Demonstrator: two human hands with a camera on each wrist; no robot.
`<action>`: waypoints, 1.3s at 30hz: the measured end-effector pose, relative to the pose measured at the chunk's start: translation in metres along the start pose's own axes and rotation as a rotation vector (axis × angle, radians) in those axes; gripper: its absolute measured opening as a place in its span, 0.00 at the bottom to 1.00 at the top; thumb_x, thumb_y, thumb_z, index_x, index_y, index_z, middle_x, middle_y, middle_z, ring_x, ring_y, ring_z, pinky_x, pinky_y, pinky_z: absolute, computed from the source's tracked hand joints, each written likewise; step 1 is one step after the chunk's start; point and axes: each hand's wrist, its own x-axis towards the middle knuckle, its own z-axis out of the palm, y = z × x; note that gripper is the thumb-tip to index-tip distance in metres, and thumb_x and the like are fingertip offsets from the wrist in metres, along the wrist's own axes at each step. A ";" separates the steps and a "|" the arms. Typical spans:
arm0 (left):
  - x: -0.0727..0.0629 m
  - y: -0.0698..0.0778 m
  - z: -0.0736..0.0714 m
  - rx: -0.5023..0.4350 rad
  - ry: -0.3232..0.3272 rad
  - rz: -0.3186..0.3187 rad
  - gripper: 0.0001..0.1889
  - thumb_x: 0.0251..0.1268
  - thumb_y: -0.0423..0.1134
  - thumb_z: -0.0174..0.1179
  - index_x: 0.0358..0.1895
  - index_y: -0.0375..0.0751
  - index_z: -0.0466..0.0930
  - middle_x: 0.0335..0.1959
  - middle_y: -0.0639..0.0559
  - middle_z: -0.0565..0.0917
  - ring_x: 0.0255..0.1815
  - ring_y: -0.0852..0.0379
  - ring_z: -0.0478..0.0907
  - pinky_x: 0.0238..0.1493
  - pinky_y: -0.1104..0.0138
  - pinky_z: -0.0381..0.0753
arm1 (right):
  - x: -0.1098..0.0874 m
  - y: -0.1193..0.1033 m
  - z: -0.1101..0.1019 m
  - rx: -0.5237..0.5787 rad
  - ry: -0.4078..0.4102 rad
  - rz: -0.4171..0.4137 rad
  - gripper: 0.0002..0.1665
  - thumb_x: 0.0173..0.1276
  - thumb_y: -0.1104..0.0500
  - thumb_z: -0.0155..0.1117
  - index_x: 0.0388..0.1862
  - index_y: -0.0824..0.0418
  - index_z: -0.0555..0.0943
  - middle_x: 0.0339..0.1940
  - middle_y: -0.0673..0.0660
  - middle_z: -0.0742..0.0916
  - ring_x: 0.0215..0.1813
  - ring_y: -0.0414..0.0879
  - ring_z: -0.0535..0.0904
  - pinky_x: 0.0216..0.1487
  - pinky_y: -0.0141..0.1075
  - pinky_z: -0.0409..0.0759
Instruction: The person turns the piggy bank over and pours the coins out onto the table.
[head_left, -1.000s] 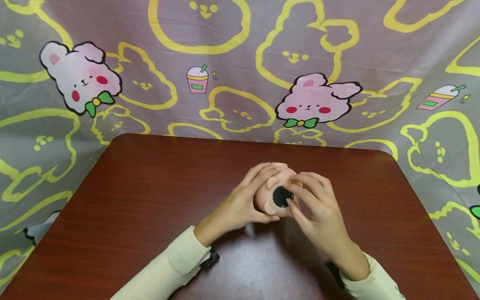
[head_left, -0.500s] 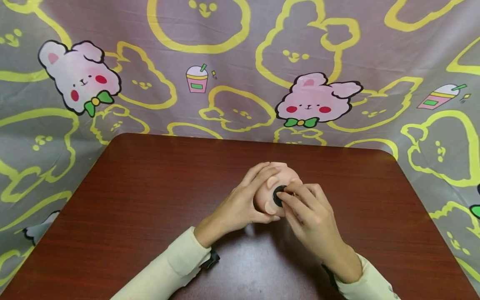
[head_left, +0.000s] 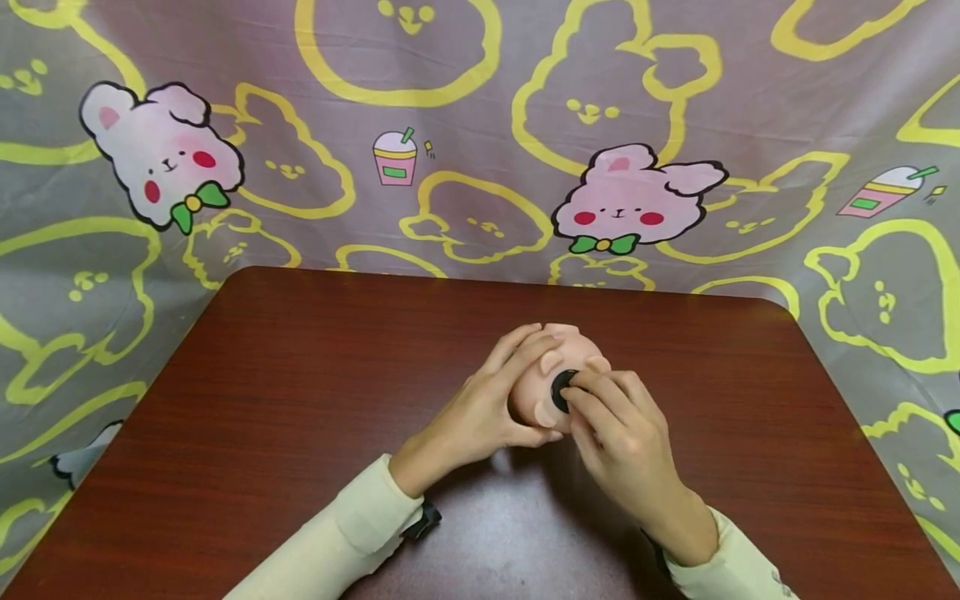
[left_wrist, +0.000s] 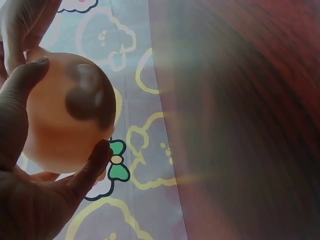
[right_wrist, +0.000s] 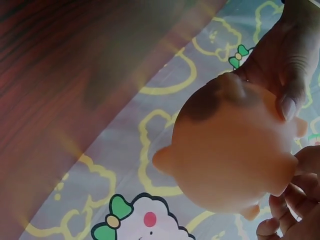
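While one left hand [head_left: 477, 410] grips one round toy [head_left: 535, 387], its one plug [head_left: 558, 390] points near. One right hand [head_left: 624, 433], grip unclear, touches it.

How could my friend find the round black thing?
Start at the red-brown table; over it, the left hand grips a round pink object. The black disc on it is partly hidden by the right hand; the stubs around it are pink.

The toy [head_left: 534, 387] looks soft pink to me, the disc [head_left: 559, 393] in it black. Red-brown tabletop [head_left: 300, 400], darker streaks of grain; cream sleeves [head_left: 337, 529]. Behind, mauve-grey cloth [head_left: 465, 142] carries yellow outlines [head_left: 397, 97], pinkish-white rabbits [head_left: 618, 196] with red cheeks [head_left: 585, 218] and green bows [head_left: 583, 245], and pink cups [head_left: 392, 175] with green straws [head_left: 407, 136].
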 end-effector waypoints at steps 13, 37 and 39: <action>0.007 0.006 0.004 -0.023 0.015 -0.003 0.51 0.49 0.44 0.85 0.77 0.60 0.64 0.81 0.50 0.59 0.67 0.48 0.78 0.62 0.57 0.84 | 0.007 -0.006 -0.001 0.045 0.003 0.049 0.16 0.80 0.65 0.55 0.35 0.72 0.86 0.37 0.63 0.88 0.40 0.57 0.81 0.45 0.39 0.78; 0.005 0.007 0.004 0.002 0.026 -0.005 0.51 0.48 0.46 0.85 0.76 0.62 0.65 0.81 0.52 0.59 0.67 0.49 0.77 0.60 0.56 0.84 | 0.003 -0.001 -0.003 -0.080 0.010 0.009 0.11 0.69 0.72 0.56 0.33 0.71 0.86 0.36 0.64 0.88 0.35 0.59 0.81 0.44 0.48 0.83; 0.005 0.007 0.004 0.001 0.025 -0.001 0.50 0.48 0.46 0.85 0.76 0.62 0.65 0.81 0.50 0.59 0.67 0.48 0.77 0.60 0.56 0.84 | 0.003 -0.001 -0.003 -0.086 0.012 -0.004 0.10 0.65 0.73 0.57 0.32 0.71 0.86 0.36 0.64 0.88 0.35 0.59 0.80 0.42 0.47 0.82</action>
